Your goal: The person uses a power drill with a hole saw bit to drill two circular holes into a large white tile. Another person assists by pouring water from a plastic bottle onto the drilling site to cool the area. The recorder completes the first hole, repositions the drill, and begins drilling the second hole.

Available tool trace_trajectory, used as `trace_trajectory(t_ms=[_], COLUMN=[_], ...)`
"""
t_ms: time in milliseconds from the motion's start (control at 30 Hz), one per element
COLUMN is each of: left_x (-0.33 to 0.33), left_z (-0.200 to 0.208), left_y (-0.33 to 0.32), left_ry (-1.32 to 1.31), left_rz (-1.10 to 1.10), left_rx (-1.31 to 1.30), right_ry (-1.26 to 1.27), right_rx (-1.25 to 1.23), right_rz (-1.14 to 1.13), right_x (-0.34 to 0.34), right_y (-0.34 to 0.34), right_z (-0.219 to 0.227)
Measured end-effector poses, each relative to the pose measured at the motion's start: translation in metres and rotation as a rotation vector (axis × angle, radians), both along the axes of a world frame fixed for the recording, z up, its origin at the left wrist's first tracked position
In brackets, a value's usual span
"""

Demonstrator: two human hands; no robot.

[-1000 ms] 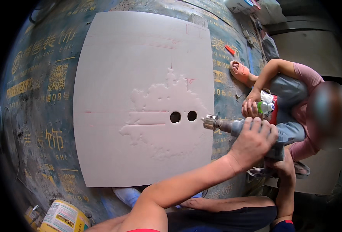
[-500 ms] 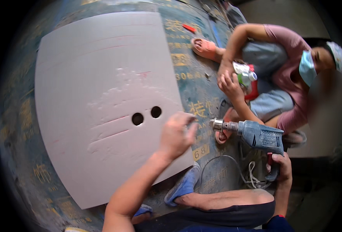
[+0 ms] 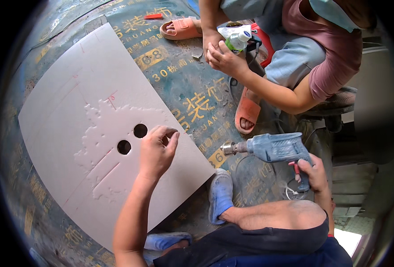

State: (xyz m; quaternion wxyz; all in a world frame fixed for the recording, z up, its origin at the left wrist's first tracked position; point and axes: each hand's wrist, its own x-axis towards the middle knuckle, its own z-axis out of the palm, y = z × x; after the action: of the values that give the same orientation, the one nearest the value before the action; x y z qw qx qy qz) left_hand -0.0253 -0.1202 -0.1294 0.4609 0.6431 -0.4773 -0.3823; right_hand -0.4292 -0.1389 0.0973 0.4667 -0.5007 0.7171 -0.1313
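My right hand [image 3: 312,172] grips the handle of a blue-grey power drill [image 3: 277,147]. The drill lies level in the hand, its metal chuck [image 3: 233,148] pointing left, and no long bit shows in it. My left hand [image 3: 157,150] is over a large pale panel [image 3: 72,120], beside two round dark holes [image 3: 140,130]. Its fingers are curled and the thumb comes up to the index fingertip. A dark patch shows inside the curl; I cannot tell whether it is a hole, shadow or a held thing. Whether that hand touches the panel is unclear.
A co-worker [image 3: 321,62] in a pink shirt crouches at the upper right, hands near a white-capped bottle [image 3: 238,42]. Their orange slippers [image 3: 247,109] and a small red object [image 3: 153,16] are on the printed floor covering [image 3: 192,89]. My blue slipper [image 3: 220,196] is by the panel's corner.
The view has turned, so the panel now sits tilted and further left. My left hand has moved away from the drill's chuck and closer to the holes. My right hand still grips the drill.
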Motion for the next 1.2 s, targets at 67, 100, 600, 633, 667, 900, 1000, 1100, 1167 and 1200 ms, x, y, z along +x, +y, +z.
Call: trace_trajectory(t_ms=[67,100,600,633,667,900,1000,1100,1167,1200], left_x=[-0.003,-0.008,-0.074,-0.075,-0.075,-0.074,-0.079,-0.079,-0.079,-0.077], left_z=[-0.001,-0.002,-0.022,-0.023,-0.025,-0.021,-0.020,-0.007,-0.024,-0.027], left_y=[0.004,0.005,-0.024,-0.027,-0.030,-0.047,-0.045,-0.045,-0.040,-0.039], left_ry=[-0.019,0.006,0.147,0.171,0.192,0.354,0.434,0.316,0.210,0.161], left_rz=[-0.021,-0.018,-0.256,-0.283,-0.313,-0.449,-0.381,-0.352,-0.229,-0.170], left_rx=[0.011,0.012,0.087,0.106,0.124,0.315,0.381,0.412,0.293,0.226], right_ry=[-0.105,-0.153,-0.652,-0.643,-0.638,-0.636,-0.615,-0.611,-0.603,-0.595], right_rx=[0.016,0.033,0.234,0.227,0.220,0.202,0.197,0.197,0.208,0.206], right_rz=[-0.025,-0.081,-0.482,-0.479,-0.478,-0.421,-0.415,-0.469,-0.495,-0.507], right_x=[-0.009,-0.019,-0.091,-0.092,-0.091,-0.093,-0.094,-0.090,-0.097,-0.102], right_y=[0.000,0.002,0.013,0.014,0.014,0.014,0.013,0.015,0.018,0.021], right_z=[-0.025,-0.035,-0.112,-0.111,-0.109,-0.110,-0.111,-0.115,-0.119,-0.117])
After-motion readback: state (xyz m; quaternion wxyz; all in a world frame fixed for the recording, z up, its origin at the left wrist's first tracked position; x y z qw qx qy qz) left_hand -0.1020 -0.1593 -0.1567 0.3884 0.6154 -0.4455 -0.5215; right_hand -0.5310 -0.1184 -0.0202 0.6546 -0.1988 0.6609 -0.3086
